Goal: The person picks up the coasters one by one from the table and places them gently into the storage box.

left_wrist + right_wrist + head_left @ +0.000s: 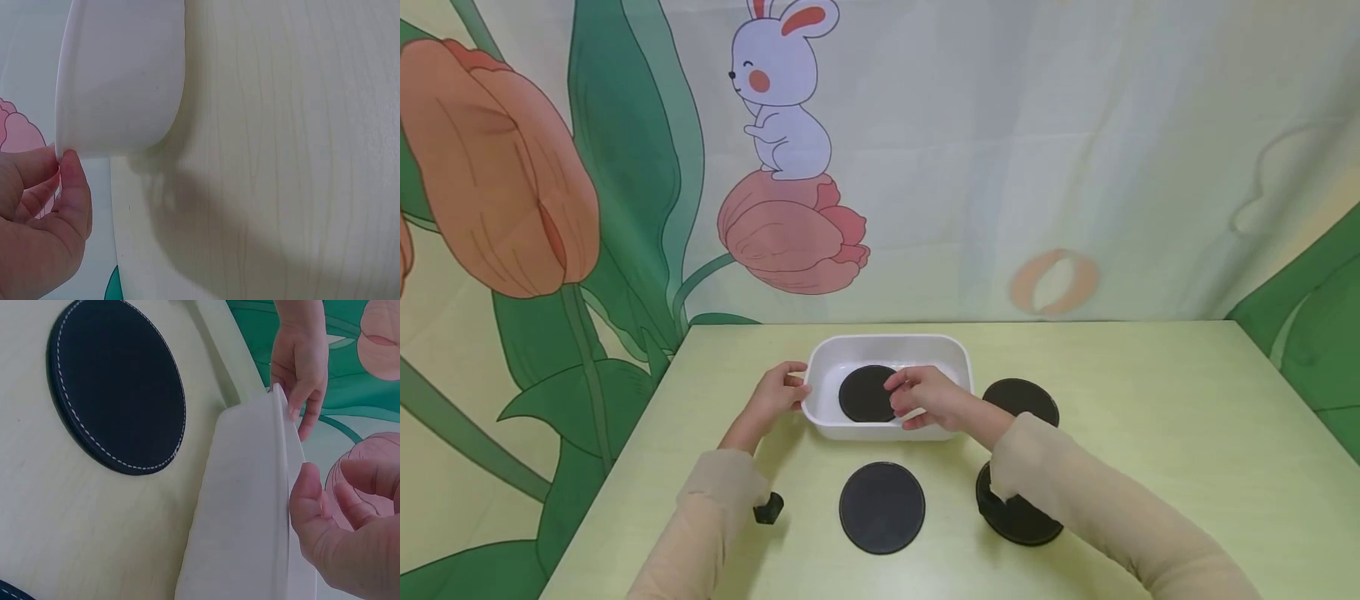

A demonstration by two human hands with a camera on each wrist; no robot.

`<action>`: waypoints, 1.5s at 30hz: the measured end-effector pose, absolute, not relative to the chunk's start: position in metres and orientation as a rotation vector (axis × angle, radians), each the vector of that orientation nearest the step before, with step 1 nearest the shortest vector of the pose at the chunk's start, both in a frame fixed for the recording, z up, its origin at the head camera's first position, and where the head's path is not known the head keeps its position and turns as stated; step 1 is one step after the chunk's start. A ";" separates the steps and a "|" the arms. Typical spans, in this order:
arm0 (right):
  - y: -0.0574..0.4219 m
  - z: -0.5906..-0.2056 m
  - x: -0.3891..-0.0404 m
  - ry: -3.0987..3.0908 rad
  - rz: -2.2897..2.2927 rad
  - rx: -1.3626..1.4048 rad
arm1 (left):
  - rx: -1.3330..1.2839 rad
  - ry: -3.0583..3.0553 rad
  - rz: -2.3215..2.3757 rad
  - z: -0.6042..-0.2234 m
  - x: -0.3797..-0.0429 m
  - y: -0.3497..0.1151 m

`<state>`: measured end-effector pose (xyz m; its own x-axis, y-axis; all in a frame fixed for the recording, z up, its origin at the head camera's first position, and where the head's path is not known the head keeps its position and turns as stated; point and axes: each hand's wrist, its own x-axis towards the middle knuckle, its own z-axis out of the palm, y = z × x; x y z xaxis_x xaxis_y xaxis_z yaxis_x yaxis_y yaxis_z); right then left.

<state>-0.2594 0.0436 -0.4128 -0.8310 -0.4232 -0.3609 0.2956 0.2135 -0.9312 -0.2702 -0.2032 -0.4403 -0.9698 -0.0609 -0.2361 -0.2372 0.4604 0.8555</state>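
Nearest me, two pale sleeves reach across the light counter (1187,417): the left sleeve (700,508), with a small black object (767,508) at its inner edge, and the right sleeve (1097,492). Between the forearms lies the front disc (882,508), black, round and fully exposed; pale stitching follows its rim in the right wrist view. To its right, the near right disc (1026,527) is partly hidden under the right sleeve, which stands in the way of a clear sight of it. Beyond, the white tray (880,432) sits crosswise on the counter, with the inner disc (867,393) lying inside, about mid-length. The left hand (778,389) has its grip narrowed on the tray's left end, thumb and fingers pinching the rim. The right hand (928,396) is over the tray's right half, its grip loosely parted and holding nothing visible; it overlaps the edge of the inner disc, and contact there cannot be judged. Just right of the tray, the far right disc (1022,400) is partly covered by the right forearm. Behind the counter hangs a printed backdrop (962,167), with an orange tulip (497,167) at left and a white rabbit (790,100) seated on a pink tulip (790,237).
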 end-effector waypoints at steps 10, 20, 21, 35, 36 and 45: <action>0.048 -0.411 -0.236 1.869 -1.539 -0.280 | -0.254 2.545 1.512 -0.440 -0.272 -0.203; 0.054 -0.422 -0.216 1.863 -1.433 -0.310 | -0.256 2.547 1.502 -0.441 -0.271 -0.202; 0.055 -0.424 -0.214 1.864 -1.426 -0.306 | -0.255 2.550 1.498 -0.441 -0.271 -0.202; 0.064 -0.456 -0.202 1.879 -1.467 -0.203 | -0.254 2.554 1.507 -0.441 -0.270 -0.203; 0.064 -0.459 -0.201 1.885 -1.479 -0.197 | -0.262 2.551 1.505 -0.440 -0.270 -0.202; 0.062 -0.473 -0.196 1.980 -1.544 -0.221 | -0.267 2.543 1.508 -0.440 -0.270 -0.202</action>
